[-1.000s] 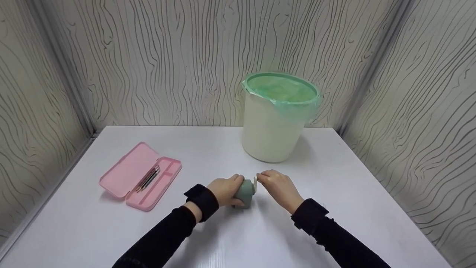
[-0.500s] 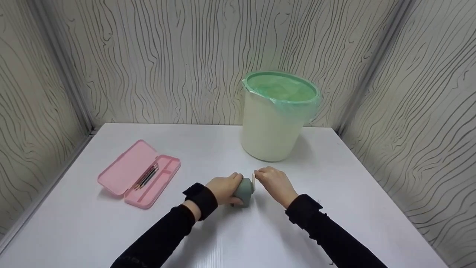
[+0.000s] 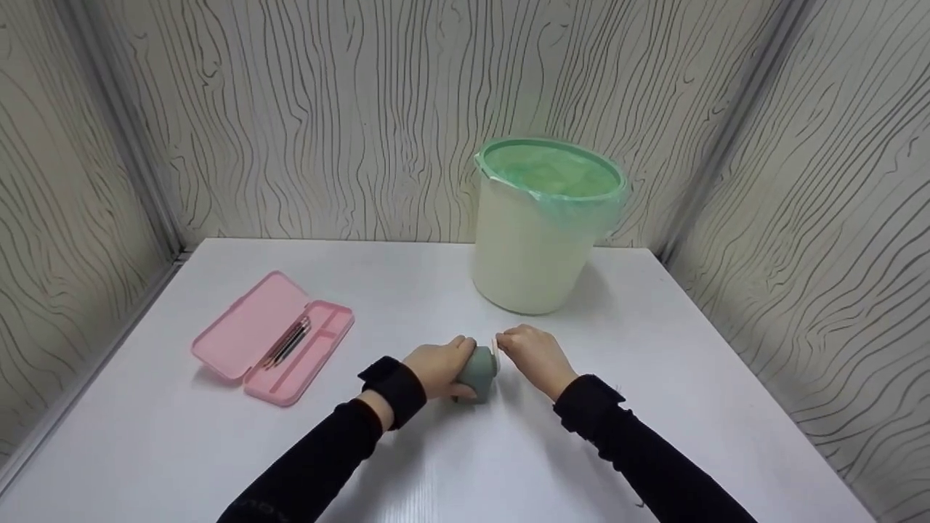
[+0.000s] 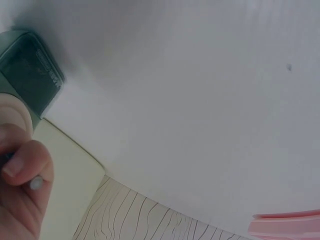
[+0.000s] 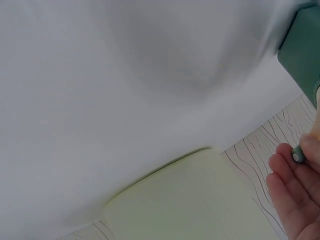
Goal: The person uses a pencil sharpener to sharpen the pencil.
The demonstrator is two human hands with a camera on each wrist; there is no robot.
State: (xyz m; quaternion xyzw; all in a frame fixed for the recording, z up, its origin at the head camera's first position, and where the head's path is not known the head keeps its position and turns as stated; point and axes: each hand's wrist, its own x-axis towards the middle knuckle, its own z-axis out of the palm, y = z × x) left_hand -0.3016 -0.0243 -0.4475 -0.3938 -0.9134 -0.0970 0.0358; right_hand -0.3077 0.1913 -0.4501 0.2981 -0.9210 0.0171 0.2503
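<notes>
A green pencil sharpener [image 3: 477, 374] with a cream crank [image 3: 496, 352] on its right side stands on the white table. My left hand [image 3: 439, 370] grips the sharpener from the left, fingers over the top and thumb low on the near side. My right hand [image 3: 536, 358] pinches the crank's end; in the right wrist view its small green knob [image 5: 298, 154] shows between the fingers. The left wrist view shows the sharpener's dark window [image 4: 32, 72] and fingers round something with a grey round end [image 4: 35, 182]; I cannot tell what.
An opened pink pencil case [image 3: 298, 385] with several pencils [image 3: 289, 345] lies at the left. Behind my right hand stands a pale bin [image 3: 530, 254] with a green rim and liner. Wood-patterned walls [image 3: 327, 123] enclose the table at back and sides.
My right hand shifts slightly left and the crank's angle changes a little. My left hand keeps its grip on the pencil sharpener; the pencil case and bin stay put.
</notes>
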